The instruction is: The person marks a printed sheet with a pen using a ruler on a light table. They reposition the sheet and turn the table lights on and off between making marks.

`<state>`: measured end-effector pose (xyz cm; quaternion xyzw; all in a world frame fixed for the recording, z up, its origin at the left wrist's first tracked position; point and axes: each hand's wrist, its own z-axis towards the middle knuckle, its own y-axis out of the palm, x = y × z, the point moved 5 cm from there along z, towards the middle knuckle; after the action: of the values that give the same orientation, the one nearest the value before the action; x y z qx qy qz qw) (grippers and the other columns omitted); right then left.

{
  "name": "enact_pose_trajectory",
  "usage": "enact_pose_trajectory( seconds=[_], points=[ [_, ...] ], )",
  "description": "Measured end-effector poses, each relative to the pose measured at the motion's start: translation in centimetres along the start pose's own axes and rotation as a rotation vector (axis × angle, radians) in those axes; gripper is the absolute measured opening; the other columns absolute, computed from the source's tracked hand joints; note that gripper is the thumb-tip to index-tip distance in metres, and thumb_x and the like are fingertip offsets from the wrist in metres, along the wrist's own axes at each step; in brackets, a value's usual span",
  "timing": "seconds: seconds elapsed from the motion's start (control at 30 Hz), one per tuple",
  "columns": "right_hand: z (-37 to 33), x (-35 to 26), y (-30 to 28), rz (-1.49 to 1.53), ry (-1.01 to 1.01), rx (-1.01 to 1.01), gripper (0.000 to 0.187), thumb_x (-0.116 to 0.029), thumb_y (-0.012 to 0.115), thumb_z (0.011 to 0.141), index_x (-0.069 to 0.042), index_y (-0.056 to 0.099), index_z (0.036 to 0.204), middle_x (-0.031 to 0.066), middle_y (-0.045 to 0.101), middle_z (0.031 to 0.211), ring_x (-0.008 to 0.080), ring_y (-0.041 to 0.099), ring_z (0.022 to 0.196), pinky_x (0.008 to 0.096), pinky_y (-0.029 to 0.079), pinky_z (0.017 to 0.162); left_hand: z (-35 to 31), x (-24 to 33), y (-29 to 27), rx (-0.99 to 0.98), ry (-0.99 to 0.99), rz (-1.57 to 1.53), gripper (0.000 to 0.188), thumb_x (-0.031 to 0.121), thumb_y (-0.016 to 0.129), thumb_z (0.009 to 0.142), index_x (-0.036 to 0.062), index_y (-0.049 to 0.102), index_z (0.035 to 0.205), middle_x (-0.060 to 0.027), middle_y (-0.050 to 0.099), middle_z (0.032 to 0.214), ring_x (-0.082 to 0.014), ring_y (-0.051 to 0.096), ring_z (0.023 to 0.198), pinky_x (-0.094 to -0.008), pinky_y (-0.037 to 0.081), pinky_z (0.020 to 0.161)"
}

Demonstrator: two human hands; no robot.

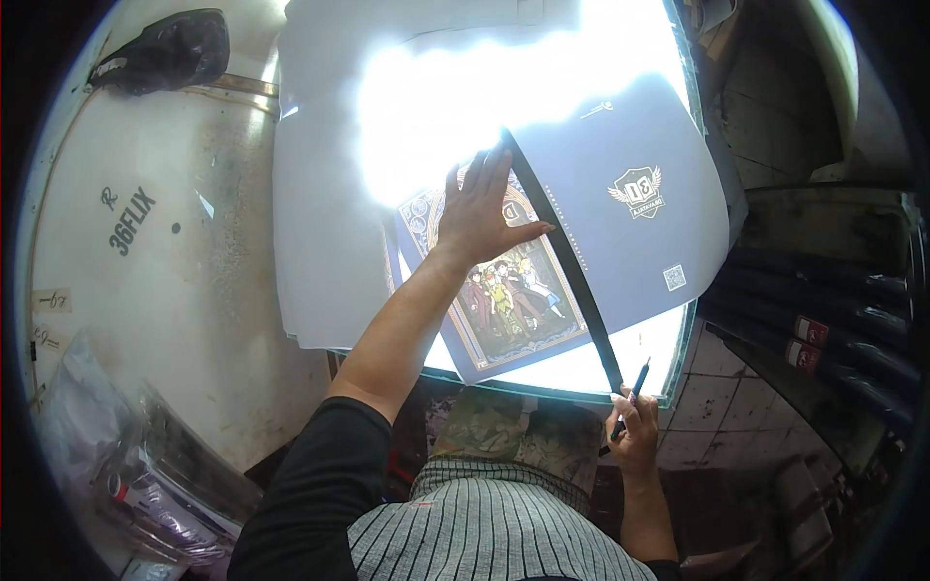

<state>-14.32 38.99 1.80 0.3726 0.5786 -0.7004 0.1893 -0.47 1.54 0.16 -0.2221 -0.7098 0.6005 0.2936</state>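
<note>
A printed cover sheet [630, 252] in dark blue lies on a brightly lit glass-topped light table [668, 344]. Its left part carries a framed picture of several cartoon figures; a winged crest and a small square code mark the right part. Slantwise across it runs a black ruler [572, 261]. My left hand [475, 221] lies flat on the sheet, fingers stretched out, thumb resting on the ruler. At the ruler's near end, by the table's front edge, my right hand [635, 431] is closed around a slim dark pen-like tool [641, 376], its narrow end pointing up.
Large white paper [329, 213] covers the table's left side under glare. A pale worktop [242, 339] on the left holds a black plastic bag [179, 48] and clear plastic wrapping [145, 484]. Dark rolls or stacks [823, 300] stand at right, above a tiled floor [717, 387].
</note>
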Motion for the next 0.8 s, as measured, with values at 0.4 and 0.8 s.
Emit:
enact_pose_trajectory(
  seconds=[0.4, 0.8],
  points=[
    [-0.26, 0.08, 0.12, -0.001, 0.009, -0.006, 0.040, 0.010, 0.070, 0.075, -0.006, 0.065, 0.111, 0.0166, 0.067, 0.109, 0.0324, 0.062, 0.096, 0.0434, 0.054, 0.082, 0.01, -0.12, 0.40, -0.011, -0.004, 0.025, 0.127, 0.092, 0.048, 0.077, -0.0018, 0.020, 0.158, -0.0195, 0.022, 0.165, -0.0311, 0.012, 0.156, -0.0553, 0.004, 0.125],
    [-0.09, 0.00, 0.09, -0.007, 0.020, -0.008, 0.039, 0.009, 0.070, 0.075, -0.007, 0.066, 0.111, 0.0164, 0.068, 0.110, 0.0334, 0.062, 0.096, 0.0437, 0.054, 0.081, 0.00, -0.04, 0.28, -0.021, -0.010, 0.025, 0.127, 0.091, 0.050, 0.077, -0.0024, 0.020, 0.158, -0.0188, 0.022, 0.165, -0.0298, 0.012, 0.156, -0.0546, 0.004, 0.125]
  ],
)
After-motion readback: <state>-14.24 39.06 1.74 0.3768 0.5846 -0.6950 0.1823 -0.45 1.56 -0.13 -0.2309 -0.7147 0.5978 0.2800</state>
